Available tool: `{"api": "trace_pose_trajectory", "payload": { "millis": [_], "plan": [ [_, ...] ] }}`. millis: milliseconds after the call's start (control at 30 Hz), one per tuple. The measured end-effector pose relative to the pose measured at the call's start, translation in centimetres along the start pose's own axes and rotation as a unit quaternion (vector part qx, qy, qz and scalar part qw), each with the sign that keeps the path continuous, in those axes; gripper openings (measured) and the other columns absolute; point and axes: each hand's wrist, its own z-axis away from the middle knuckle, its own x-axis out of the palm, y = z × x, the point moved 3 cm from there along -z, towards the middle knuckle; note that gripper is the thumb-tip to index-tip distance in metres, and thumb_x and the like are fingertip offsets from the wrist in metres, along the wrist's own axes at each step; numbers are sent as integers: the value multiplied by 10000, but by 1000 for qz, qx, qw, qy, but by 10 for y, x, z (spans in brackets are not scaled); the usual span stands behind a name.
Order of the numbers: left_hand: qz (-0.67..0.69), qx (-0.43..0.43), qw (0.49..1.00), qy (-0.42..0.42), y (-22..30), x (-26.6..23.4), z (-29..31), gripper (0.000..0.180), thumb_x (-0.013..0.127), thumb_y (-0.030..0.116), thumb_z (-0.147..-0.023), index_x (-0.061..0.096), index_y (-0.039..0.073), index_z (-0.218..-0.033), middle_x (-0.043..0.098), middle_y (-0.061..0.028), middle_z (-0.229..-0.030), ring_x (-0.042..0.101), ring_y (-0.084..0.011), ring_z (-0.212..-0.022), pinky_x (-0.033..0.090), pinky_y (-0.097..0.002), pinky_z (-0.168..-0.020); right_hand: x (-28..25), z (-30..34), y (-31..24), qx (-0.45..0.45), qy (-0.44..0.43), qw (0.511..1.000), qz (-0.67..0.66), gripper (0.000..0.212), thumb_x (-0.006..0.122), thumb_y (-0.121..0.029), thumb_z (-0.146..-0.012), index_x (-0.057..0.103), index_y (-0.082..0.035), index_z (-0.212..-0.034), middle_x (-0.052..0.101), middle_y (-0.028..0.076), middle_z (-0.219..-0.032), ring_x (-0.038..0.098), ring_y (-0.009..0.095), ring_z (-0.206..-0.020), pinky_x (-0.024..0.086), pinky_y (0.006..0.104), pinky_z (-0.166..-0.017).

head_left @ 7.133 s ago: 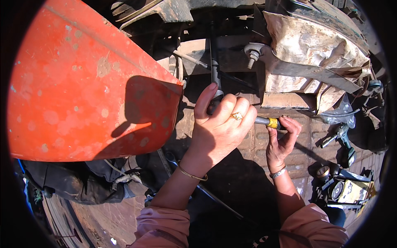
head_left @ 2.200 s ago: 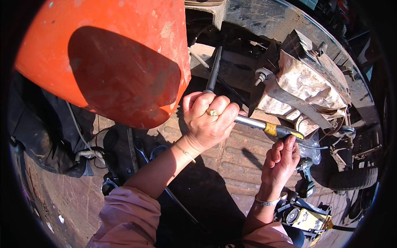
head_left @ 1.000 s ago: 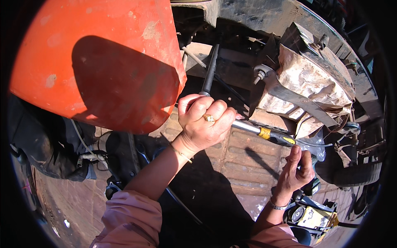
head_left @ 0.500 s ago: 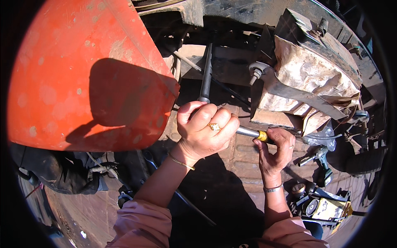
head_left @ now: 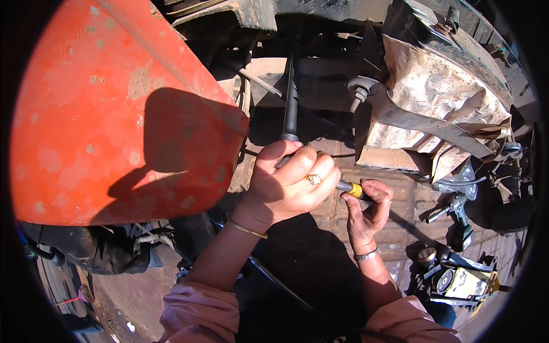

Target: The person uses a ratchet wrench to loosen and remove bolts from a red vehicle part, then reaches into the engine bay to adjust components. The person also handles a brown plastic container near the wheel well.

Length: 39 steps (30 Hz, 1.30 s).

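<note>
Beside 1 red panel (head_left: 80,131), 2 hands (head_left: 296,183) hold 1 yellow-banded tool (head_left: 355,190).

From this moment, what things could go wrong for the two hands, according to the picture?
The right hand holds the handle near its end with thumb and fingers, so the grip might slip.
The left hand wraps around where the handle meets the dark bar; if it slips, knuckles may hit the red panel or the exposed bolt.
The ring on that hand could press or catch.
</note>
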Motion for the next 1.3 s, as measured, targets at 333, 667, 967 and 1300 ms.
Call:
{"api": "trace_pose_trajectory", "payload": {
  "millis": [333, 667, 967, 1300],
  "plan": [
    [5, 43, 996, -79, 0, -7, 1, 129, 633, 64, -718, 593, 155, -800, 523, 40, -837, 565, -101, -834, 452, -284, -794, 18, 19, 8, 53, 27, 998, -36, 465, 906, -198, -679, 574, -61, -975, 624, 98, -955, 588, 239, -859, 476, 342, -779],
    [-18, 77, 996, -45, -2, -5, 1, 92, 623, 152, -665, 590, 231, -700, 549, 100, -780, 566, -73, -798, 428, -279, -803, 28, 31, 8, 134, 41, 985, -100, 467, 899, -204, -699, 556, -50, -975, 606, 103, -982, 593, 231, -902, 497, 330, -800],
    [52, 136, 986, -82, -8, -6, -2, 104, 653, 163, -629, 597, 178, -715, 538, 58, -794, 573, -83, -801, 464, -256, -732, 54, 49, 0, 206, 48, 958, -192, 480, 892, -162, -705, 531, -55, -1002, 583, 103, -1011, 573, 212, -923, 478, 325, -836],
    [44, 142, 986, -73, -9, -6, -2, 89, 637, 171, -634, 597, 178, -714, 531, 61, -786, 573, -78, -803, 456, -242, -736, 52, 41, -3, 220, -7, 970, -101, 442, 888, -212, -709, 556, -48, -951, 579, 88, -912, 571, 251, -855, 476, 350, -776]
  ]
}}
